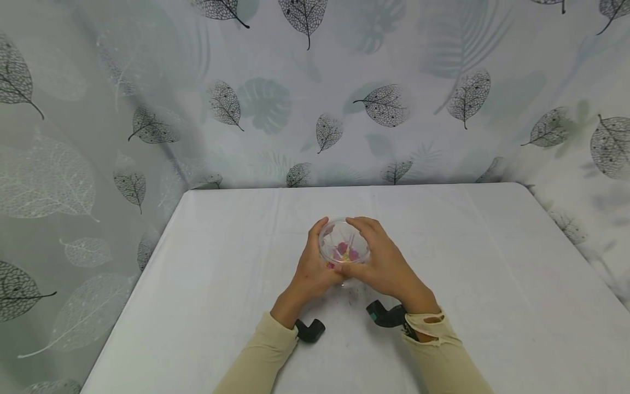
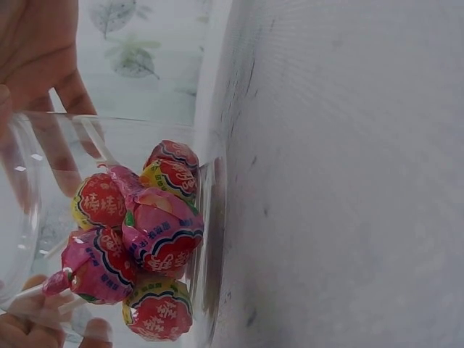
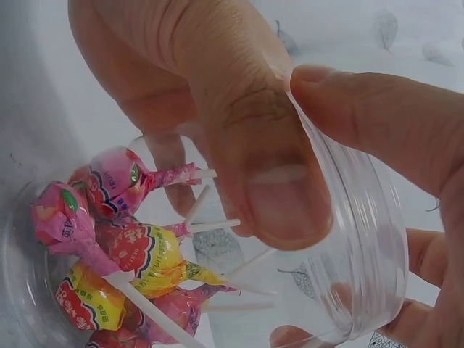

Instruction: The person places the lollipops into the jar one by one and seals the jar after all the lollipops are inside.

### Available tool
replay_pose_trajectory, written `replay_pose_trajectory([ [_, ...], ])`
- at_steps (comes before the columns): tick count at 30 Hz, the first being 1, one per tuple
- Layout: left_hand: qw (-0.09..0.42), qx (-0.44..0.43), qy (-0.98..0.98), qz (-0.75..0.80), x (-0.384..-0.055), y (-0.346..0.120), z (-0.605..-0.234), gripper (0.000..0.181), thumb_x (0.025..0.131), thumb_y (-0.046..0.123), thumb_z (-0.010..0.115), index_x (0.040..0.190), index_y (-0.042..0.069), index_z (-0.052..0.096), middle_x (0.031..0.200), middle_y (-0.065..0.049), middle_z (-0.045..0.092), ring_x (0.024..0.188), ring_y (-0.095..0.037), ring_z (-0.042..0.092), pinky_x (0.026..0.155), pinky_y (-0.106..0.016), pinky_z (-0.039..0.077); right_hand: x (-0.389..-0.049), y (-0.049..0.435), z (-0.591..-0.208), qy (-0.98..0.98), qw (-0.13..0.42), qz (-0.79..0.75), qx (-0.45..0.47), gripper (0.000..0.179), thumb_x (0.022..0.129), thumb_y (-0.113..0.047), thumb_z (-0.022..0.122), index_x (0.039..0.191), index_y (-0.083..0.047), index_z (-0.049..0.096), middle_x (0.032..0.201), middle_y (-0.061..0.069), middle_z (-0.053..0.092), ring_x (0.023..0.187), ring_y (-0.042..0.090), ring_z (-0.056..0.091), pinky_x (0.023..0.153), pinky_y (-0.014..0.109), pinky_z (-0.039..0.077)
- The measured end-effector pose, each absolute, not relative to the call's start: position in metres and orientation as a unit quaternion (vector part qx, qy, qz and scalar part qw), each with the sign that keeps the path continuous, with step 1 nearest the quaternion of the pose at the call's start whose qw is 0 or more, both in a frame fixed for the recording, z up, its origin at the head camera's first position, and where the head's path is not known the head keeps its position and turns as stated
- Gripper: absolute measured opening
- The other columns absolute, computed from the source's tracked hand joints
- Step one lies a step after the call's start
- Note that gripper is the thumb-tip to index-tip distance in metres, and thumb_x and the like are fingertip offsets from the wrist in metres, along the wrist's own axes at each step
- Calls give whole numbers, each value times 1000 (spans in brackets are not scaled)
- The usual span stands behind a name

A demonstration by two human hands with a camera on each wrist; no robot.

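A clear plastic jar stands upright between my two hands at the middle of the white table. Wrapped lollipops in pink, red and yellow lie inside, heads toward the base, as the left wrist view shows with the lollipops up close. My left hand grips the jar's left side. Curved around the right side and the rim is my right hand. In the right wrist view, fingers touch the jar near its ridged rim, and white sticks point toward it. Whether a lid covers the opening I cannot tell.
The white table stretches out on both sides of the jar. A leaf-patterned curtain hangs behind it and at the sides. A black camera mount sticks out from the left wrist, another black mount from the right.
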State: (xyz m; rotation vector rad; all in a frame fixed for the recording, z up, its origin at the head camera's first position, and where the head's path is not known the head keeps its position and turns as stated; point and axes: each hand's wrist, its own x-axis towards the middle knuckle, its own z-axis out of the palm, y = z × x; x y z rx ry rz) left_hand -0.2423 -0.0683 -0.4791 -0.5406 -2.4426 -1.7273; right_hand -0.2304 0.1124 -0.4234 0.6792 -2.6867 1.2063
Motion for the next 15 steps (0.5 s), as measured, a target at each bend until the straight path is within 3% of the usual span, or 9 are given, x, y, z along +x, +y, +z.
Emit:
replay_pose_trajectory([
  [15, 53, -178, -803, -566, -243, -68, -480, 111, 68, 21, 88, 150, 39, 14, 147, 1, 37, 125, -28, 47, 103, -51, 41, -231, 112, -424, -887, 77, 397, 225, 92, 71, -44, 85, 148, -21, 39, 146, 0, 38, 132, 22, 41, 101, 51, 41],
])
